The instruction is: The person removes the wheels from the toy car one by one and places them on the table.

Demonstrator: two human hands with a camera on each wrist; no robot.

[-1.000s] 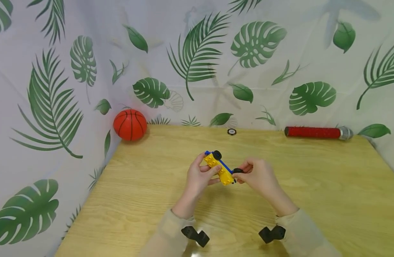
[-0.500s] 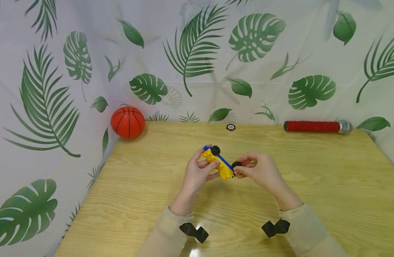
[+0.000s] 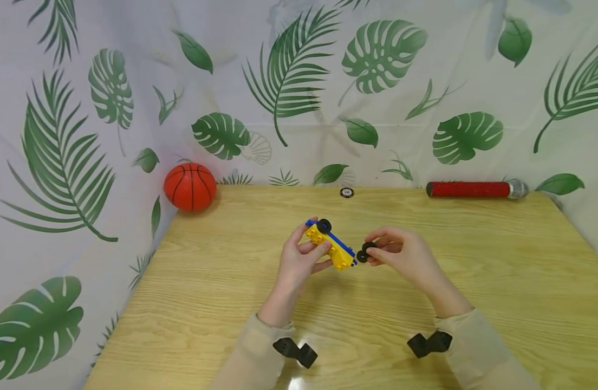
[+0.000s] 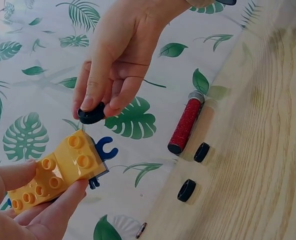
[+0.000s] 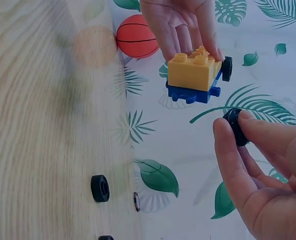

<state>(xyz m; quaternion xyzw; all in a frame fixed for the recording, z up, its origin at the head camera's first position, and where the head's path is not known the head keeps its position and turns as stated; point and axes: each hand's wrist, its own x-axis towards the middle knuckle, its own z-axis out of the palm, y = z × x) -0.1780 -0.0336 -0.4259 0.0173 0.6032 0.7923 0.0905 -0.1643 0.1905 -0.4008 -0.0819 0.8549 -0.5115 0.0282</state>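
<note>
My left hand grips a toy car with a yellow studded block on a blue base. One black wheel sits on the car's side, while a blue peg at the near end is bare. Off the car's right end, my right hand pinches a loose black wheel between thumb and fingers. That wheel is apart from the car. On the table lie two more black wheels, one nearer the poker chip and another nearer the microphone. In the head view my right hand partly hides this area.
A small red basketball rests at the table's back left corner. Along the back edge lie a black-and-white poker chip and a red microphone. A leaf-patterned cloth hangs behind the wooden table.
My right hand has drawn away from the car to the right with the black wheel, so a gap now shows. A wheel on the table has come into sight beside its fingers.
</note>
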